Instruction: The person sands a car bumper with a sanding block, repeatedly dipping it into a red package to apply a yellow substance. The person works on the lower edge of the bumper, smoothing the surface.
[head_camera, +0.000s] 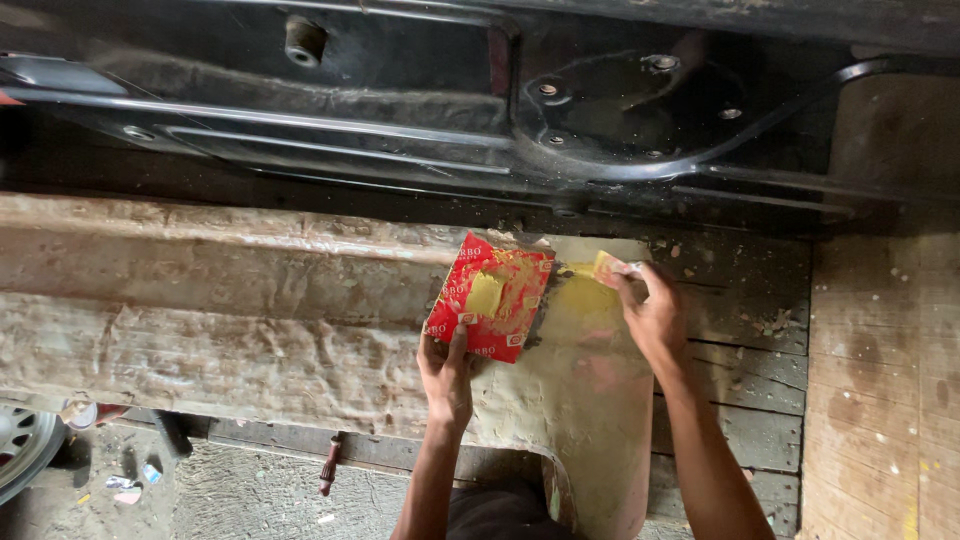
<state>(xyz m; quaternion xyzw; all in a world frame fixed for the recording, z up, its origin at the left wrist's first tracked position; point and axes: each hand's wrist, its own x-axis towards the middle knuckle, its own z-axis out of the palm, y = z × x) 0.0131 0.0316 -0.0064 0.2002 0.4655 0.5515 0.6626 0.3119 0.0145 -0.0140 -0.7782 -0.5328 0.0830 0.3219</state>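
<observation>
Watching from the head cam: left hand (447, 372) has its grip clamped on the lower edge of a red card (490, 297), thumb on top, fingers under. A yellow putty blob (486, 293) sits mid-card, w/ smears around it. Right hand (652, 318) has its grip pinched shut on a small scraper (606, 268), yellowish, its edge touching the panel (590, 400) near the top. The panel is the pale, putty-coated curved piece running down btwn the two arms; the card is held up just beside the scraper, over the panel's left side.

Risks as I judge them:
- Card is tilted and held by one edge only. If the tilt grows, the blob could slide off onto the panel or the planks (740, 370) below. Cause: thin, bendy card, one-sided hold.
- Scraper is pinched at its very end by the fingertips. Too much press and it may flip or slip out, gouging the wet coat.
- Planks carry flakes and grit. Any putty that lands there picks up dirt; if it goes back on, the coat gets lumps.
- Dark metal frame (620, 110) sits just above the panel's top edge. A long upstroke could smear putty onto it.
- Blob looks small, so a pass could run dry and leave drag marks. Can't tell how soft it is.
</observation>
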